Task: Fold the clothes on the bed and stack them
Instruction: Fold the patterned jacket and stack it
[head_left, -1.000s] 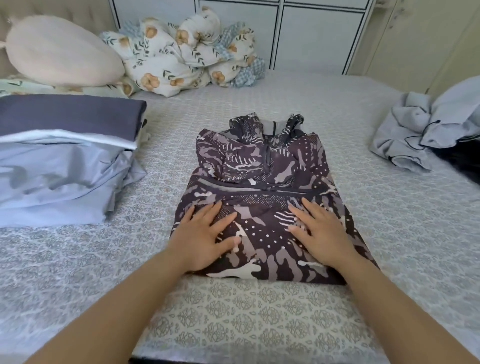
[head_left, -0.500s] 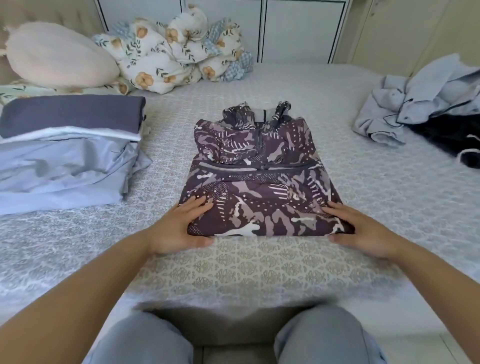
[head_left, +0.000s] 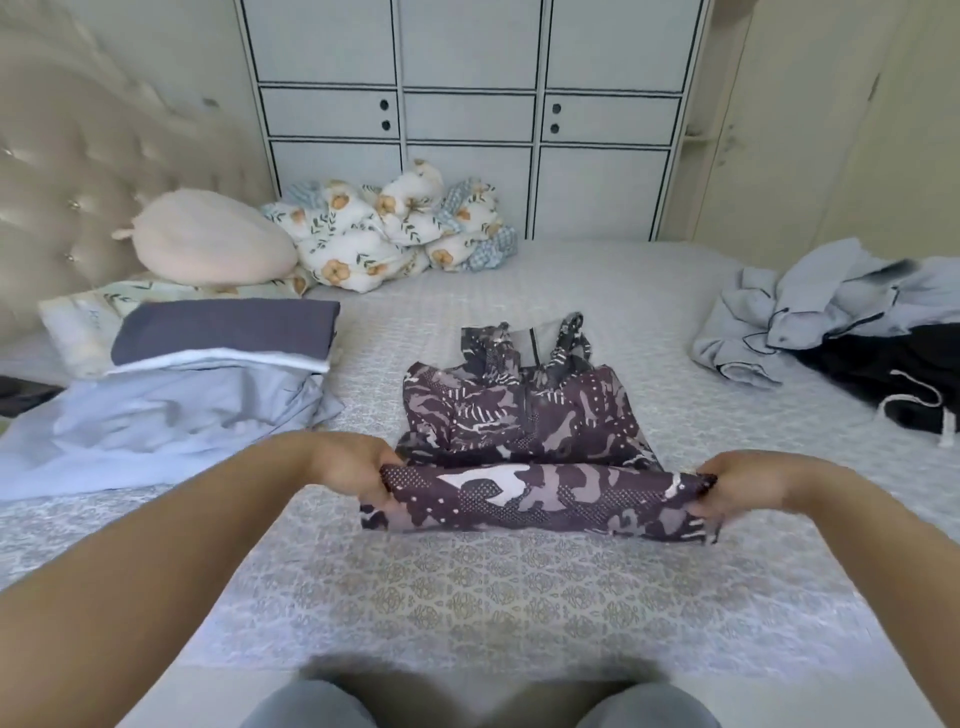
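Purple-brown patterned cloth, a jacket, lay in the middle of the bed, its collar toward the far cupboard. Its near hem was lifted off the bedspread and stretched between two hands. The left hand held the left corner, the fingers curled round the cloth; the right hand held the right corner the same way, so each grip was closed on the jacket. The raised edge ran straight from one grip to the other, while the upper part of the jacket lay flat beyond it.

One stack of folded clothes sat to the left, well apart from the jacket: a dark grey piece on top, pale blue ones under it; how many pieces, I could not tell. One loose heap of clothes lay at the right edge, pale blue and black. At the head of the bed were one cream pillow and one flowered quilt, bunched up beside it.
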